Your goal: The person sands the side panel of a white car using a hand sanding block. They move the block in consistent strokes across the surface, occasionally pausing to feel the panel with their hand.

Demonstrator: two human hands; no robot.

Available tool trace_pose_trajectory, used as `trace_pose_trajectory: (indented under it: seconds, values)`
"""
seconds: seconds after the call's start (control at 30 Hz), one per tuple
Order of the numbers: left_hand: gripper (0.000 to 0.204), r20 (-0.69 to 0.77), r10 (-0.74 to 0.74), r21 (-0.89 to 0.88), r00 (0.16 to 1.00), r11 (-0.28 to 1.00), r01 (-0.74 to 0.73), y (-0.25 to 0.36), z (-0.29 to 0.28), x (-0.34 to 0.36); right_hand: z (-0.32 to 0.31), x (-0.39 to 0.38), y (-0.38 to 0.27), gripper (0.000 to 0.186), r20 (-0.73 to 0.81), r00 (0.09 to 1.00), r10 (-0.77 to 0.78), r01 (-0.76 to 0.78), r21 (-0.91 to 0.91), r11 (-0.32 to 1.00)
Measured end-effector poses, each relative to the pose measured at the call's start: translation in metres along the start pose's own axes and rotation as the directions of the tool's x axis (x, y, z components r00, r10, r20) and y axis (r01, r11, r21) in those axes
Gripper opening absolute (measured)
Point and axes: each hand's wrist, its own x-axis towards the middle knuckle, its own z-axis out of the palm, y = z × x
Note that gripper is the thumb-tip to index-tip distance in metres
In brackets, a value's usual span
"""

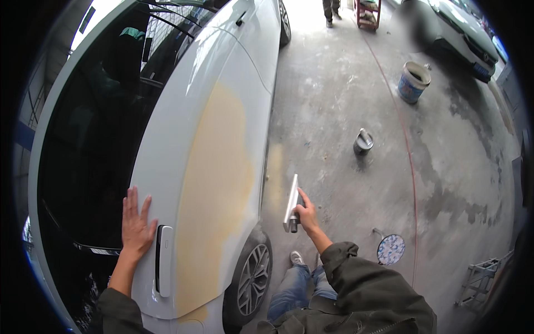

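Note:
A white car (161, 167) stands along my left side, with a wide patch of pale yellow filler (217, 172) spread down its side panel. My left hand (137, 228) lies flat on the body by the window's lower edge, fingers stretched out, just beyond a door handle (164, 261). Held out over the floor, apart from the car, my right hand (307, 216) is closed around a long sanding block (291, 203) with a flat light plate and a dark grip. Its index finger points along the block. Below the patch sits the car's wheel (253, 278).
On the concrete floor stand an open can (363, 145), a larger bucket (413, 84) and a round stool with a patterned seat (391, 249). A red hose (409, 150) crosses the floor. A metal step stand (479, 278), another car (461, 33), a red trolley (367, 15) and a person's legs (330, 10) are farther off.

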Motion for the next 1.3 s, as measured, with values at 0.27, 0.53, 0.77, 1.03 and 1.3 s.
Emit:
trace_pose_trajectory:
  seconds: [0.27,0.53,0.77,1.03,1.3]
  values:
    - [0.066,0.290,0.148,0.121,0.945,0.974,-0.190,0.069,0.036,0.127,-0.094,-0.052,-0.012,0.070,-0.245,0.970,-0.012,0.030,0.069,0.997]
    - [0.087,0.450,0.189,0.520,0.873,0.739,-0.428,0.098,0.133,0.276,-0.119,-0.077,0.036,0.070,-0.385,0.915,0.119,-0.084,0.108,0.991]
    - [0.091,0.326,0.149,0.631,0.934,0.701,-0.332,0.134,0.200,0.416,-0.159,-0.092,0.039,0.072,-0.572,0.796,0.199,-0.147,0.136,0.980]
    - [0.093,0.284,0.104,0.615,0.953,0.742,-0.265,0.137,0.237,0.443,-0.133,-0.101,0.032,0.072,-0.559,0.810,0.177,-0.152,0.092,0.984]
    - [0.092,0.312,0.135,0.666,0.940,0.675,-0.318,0.133,0.198,0.320,-0.133,-0.130,0.013,0.075,-0.412,0.896,0.167,-0.125,0.126,0.984]
